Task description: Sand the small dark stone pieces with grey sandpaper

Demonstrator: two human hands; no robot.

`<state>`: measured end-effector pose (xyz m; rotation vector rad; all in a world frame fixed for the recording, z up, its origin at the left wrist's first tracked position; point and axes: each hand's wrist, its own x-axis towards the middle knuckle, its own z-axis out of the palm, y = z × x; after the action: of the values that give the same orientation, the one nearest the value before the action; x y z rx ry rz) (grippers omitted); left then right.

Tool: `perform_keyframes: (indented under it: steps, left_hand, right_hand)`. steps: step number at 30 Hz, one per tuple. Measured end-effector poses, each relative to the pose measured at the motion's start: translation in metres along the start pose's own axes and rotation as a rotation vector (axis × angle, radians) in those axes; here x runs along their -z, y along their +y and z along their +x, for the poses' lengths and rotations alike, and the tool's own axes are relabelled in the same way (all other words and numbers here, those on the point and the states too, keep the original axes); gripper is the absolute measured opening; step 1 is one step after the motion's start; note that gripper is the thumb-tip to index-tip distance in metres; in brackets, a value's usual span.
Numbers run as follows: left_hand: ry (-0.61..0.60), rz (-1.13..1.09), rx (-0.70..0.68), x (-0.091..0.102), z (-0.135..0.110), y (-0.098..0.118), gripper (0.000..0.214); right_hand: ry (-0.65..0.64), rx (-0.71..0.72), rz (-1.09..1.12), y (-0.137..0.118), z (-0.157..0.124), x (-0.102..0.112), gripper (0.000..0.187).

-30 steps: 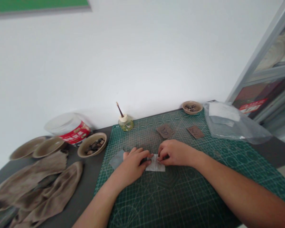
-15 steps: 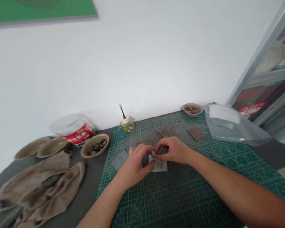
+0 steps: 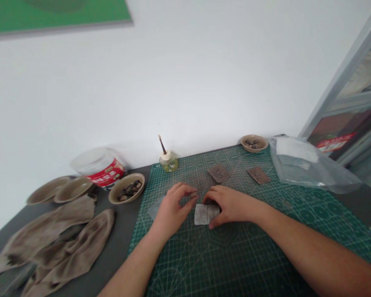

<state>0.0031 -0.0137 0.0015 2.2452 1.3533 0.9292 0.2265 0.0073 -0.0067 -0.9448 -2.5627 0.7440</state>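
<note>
From my station, I see the small, pale grey, rectangular flat piece (image 3: pixel 204 214) over the green gridded cutting mat (image 3: pixel 204 264), against my right hand (image 3: pixel 228 204) and just beside my left hand (image 3: pixel 173 207). The right hand curls around its right end, thumb near, fingers far; from this angle I cannot tell whether they squeeze it. The left thumb and fingertips pinch a tiny brownish lump (image 3: pixel 193 194), above the flat piece's left edge.
</note>
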Motion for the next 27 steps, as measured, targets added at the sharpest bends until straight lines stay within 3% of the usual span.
perform_keyframes:
  steps: [3, 6, 9, 12, 17, 21, 24, 27]
  left_hand:
    - [0.049, -0.038, 0.061, -0.0016, 0.0, -0.002, 0.017]
    - [0.094, -0.055, 0.102, -0.0016, -0.0001, -0.0029, 0.02]
    - [0.095, -0.084, 0.128, -0.0017, 0.0002, -0.0025, 0.018]
    - [0.071, -0.111, 0.147, -0.0025, 0.0004, -0.0016, 0.019]
    - [0.056, -0.135, 0.168, -0.0037, 0.0001, -0.0011, 0.019]
    - [0.079, -0.205, 0.197, -0.0053, -0.0005, -0.003, 0.021]
    - [0.093, -0.282, 0.22, -0.0066, -0.001, -0.0033, 0.021]
    - [0.065, -0.338, 0.234, -0.0074, -0.0012, -0.0013, 0.02]
  right_hand:
    - [-0.013, -0.042, 0.1, -0.0031, 0.0011, 0.0014, 0.041]
    - [0.091, -0.084, 0.187, -0.0047, 0.0019, 0.0047, 0.034]
    - [0.17, -0.095, 0.124, -0.0023, 0.0015, 0.0045, 0.042]
    - [0.147, -0.094, 0.084, 0.001, 0.0023, 0.0013, 0.045]
    - [0.173, -0.107, 0.067, 0.0004, 0.0068, -0.0002, 0.019]
    - [0.202, -0.14, 0.119, -0.0027, 0.007, 0.002, 0.008]
    - [0.201, -0.168, 0.172, -0.0044, 0.0055, 0.0021, 0.013]
    - [0.202, -0.142, 0.222, -0.0067, 0.0052, 0.0015, 0.033]
